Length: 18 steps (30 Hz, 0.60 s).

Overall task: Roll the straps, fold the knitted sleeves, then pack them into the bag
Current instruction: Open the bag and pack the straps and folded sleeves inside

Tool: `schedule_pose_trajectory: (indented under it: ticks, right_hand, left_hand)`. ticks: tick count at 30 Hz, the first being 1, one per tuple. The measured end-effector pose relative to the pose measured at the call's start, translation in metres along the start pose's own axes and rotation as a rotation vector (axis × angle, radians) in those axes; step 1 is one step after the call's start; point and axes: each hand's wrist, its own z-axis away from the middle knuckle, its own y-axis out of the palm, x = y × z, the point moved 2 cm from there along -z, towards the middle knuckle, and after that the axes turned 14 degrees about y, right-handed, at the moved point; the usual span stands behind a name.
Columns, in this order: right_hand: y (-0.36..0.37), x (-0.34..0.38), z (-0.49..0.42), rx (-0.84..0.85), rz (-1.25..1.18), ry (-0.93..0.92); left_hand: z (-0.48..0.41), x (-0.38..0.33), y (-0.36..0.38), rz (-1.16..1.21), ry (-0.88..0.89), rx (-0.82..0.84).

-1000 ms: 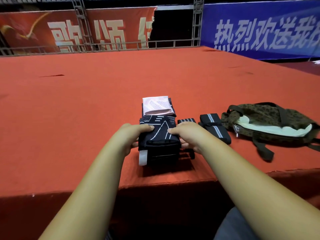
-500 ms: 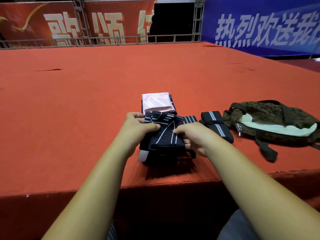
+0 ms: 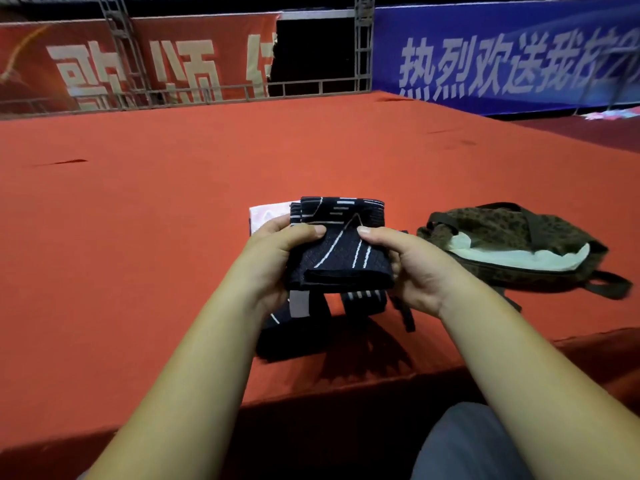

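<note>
Am seeing left grip (image 3: 273, 258), right grip (image 3: 415, 268) pinching folded knitted sleeve (image 3: 341, 259) above tabletop (image 3: 173, 237) near edge. Am advising pressing fold flat, squaring edges, before bag (image 3: 502, 233).

One bag (image 3: 502, 230), one pink sleeve (image 3: 266, 216) (mostly hidden), one striped strap (image 3: 363, 301), two dark sleeves (image 3: 339, 258) (image 3: 294, 332).

Right of the metal truss (image 3: 362, 46), a blue banner (image 3: 450, 29) carries large white Chinese characters, 热烈欢送我, followed by further characters that are blurred and run off the picture's right edge. Left of the truss, a red banner (image 3: 225, 32) bears large pale characters: 歌, partly crossed by a second lattice post (image 3: 121, 46), then 颂, then a third cut off at the banner's torn edge and not legible
</note>
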Motion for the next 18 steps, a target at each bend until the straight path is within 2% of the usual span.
schedule_pose_trajectory:
  ticks: [4, 9, 14, 18]
  right_hand:
    - [-0.032, 0.011, 0.008, -0.025, -0.033, 0.018]
    - [-0.094, 0.021, 0.015, -0.204, -0.082, 0.002]
    - [-0.173, 0.033, 0.023, -0.293, -0.194, -0.004]
    - [-0.242, 0.044, 0.024, -0.413, -0.248, -0.020]
  left_hand:
    - [-0.017, 0.020, 0.047, -0.104, -0.006, 0.099]
    - [-0.044, 0.064, 0.115, -0.176, -0.001, 0.188]
    - [-0.072, 0.092, 0.188, -0.198, -0.056, 0.334]
    - [-0.112, 0.124, 0.229, -0.552, 0.017, 0.299]
